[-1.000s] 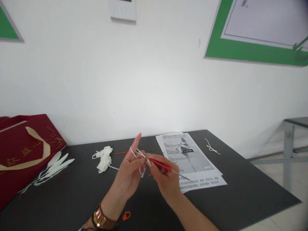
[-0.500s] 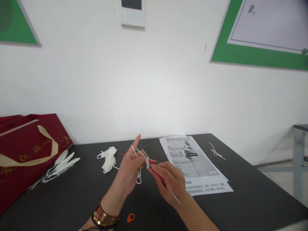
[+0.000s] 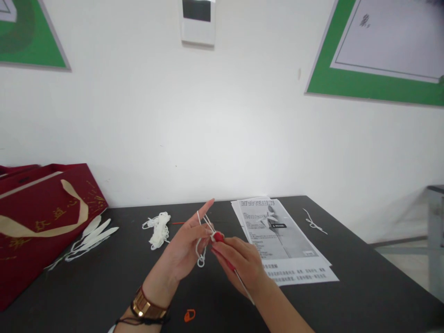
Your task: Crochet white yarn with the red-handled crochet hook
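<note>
Above the black table [image 3: 347, 300], my left hand [image 3: 185, 247] is raised with its forefinger stretched up and white yarn [image 3: 201, 240] wound over it; the other fingers pinch the yarn. My right hand [image 3: 243, 266] is closed on a red-handled crochet hook [image 3: 229, 266], whose tip meets the yarn at my left fingers. A loop of yarn hangs below the left hand. A gold watch is on my left wrist.
A bundle of white yarn [image 3: 157, 230] lies behind my hands. Printed sheets [image 3: 277, 236] lie to the right, with a short knotted yarn piece [image 3: 314, 223] beyond. A red gift bag [image 3: 38, 217] and white petal shapes [image 3: 93, 233] sit at the left. An orange clip [image 3: 189, 315] lies near me.
My right hand has turned the hook's back end down toward me. Both hands have dropped slightly, and the view has tilted up and shifted a little.
</note>
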A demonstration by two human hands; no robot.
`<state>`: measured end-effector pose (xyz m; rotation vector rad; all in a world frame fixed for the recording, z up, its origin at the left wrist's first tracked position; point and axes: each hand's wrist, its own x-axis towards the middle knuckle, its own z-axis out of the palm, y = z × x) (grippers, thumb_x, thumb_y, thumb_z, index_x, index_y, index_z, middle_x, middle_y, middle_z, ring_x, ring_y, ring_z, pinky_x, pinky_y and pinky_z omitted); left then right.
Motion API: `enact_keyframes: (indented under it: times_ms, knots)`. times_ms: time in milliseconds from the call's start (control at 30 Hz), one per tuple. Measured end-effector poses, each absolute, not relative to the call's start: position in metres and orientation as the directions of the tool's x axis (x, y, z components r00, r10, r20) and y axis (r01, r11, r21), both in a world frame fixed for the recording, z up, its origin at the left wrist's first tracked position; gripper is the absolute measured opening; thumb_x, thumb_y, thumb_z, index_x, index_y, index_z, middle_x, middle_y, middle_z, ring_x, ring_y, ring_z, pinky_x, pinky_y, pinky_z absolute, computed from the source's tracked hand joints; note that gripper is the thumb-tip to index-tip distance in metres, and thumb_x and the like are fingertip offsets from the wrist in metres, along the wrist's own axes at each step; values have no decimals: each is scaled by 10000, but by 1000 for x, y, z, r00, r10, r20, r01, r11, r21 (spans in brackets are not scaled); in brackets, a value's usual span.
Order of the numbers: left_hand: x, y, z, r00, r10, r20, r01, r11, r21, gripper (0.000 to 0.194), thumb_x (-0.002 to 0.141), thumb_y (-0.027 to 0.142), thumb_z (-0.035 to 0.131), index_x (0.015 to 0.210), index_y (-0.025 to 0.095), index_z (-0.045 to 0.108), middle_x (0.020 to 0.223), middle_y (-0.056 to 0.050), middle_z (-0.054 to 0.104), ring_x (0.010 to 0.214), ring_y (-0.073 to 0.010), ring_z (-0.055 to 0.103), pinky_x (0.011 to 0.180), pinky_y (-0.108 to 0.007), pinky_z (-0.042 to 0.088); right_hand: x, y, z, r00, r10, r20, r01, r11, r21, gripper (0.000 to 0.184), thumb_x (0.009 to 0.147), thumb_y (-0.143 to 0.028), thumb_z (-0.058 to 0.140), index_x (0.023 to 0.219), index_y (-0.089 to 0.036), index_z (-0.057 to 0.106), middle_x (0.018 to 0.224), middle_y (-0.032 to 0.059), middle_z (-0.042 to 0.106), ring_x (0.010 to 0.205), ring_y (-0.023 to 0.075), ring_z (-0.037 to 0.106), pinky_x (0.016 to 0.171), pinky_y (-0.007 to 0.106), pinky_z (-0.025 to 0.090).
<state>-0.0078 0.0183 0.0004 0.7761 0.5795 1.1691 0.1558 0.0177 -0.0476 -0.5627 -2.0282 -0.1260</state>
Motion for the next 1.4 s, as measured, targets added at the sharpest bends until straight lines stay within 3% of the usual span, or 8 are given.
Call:
enact_keyframes:
  times_ms: [133,200,533,767,933,1033,1167,1400]
  knots:
    - [-10,17,2,338,941,9,-606,210,767,694,737,61,624,1384,240,445,699,22,533,651,-103,531,601,-217,367,152,13,-43,-344,407,846,355,891,-284,277,821,-64,625,1080,-160,605,904,89,707,737,163,646,641,258,528]
    - [-10,16,2,344,938,24,-592,197,781,693,737,62,628,1383,236,446,700,21,542,637,-99,518,609,-223,369,150,11,-42,-347,420,838,363,884,-293,256,825,-65,604,1064,-155,608,868,89,697,721,171,627,634,275,520]
    - [-1,15,5,166,979,122,-294,-69,953,790,801,163,639,1476,268,243,623,52,543,615,-113,498,641,-263,376,149,16,-50,-550,392,737,619,784,45,212,844,-106,537,1037,-128,623,790,89,677,618,200,562,505,314,434]
    - [-13,19,2,268,951,154,-273,-78,959,823,805,187,641,1486,301,193,667,48,563,652,-124,539,717,-301,398,151,13,-46,-427,377,822,487,862,-142,196,840,-69,552,1019,-147,573,754,64,680,606,160,578,543,275,469]
    - [-13,21,0,263,947,186,-214,-131,968,797,816,218,645,1483,287,215,678,30,582,644,-122,517,661,-281,384,151,12,-46,-438,328,837,553,832,-36,246,847,-45,518,1077,-123,557,739,87,695,591,178,599,521,282,488]
    - [-11,21,-1,260,940,222,-303,-139,943,807,826,191,638,1483,325,189,701,27,588,664,-119,520,676,-275,384,151,10,-43,-430,319,845,533,845,-48,302,835,-24,528,1125,-106,542,797,110,713,644,190,638,547,286,526]
    - [-7,18,-1,266,925,272,-509,-104,854,858,833,146,619,1486,365,107,701,31,571,671,-121,523,696,-278,398,154,7,-41,-378,315,870,461,879,-118,420,809,-7,568,1215,-97,512,1002,157,714,863,221,674,699,316,578]
    - [1,10,3,238,931,277,-677,-46,734,983,783,115,661,1485,376,24,697,34,559,634,-109,503,653,-246,422,164,4,-36,-309,234,922,370,922,-110,544,778,48,589,1298,-94,513,1127,169,683,1059,223,628,857,326,564]
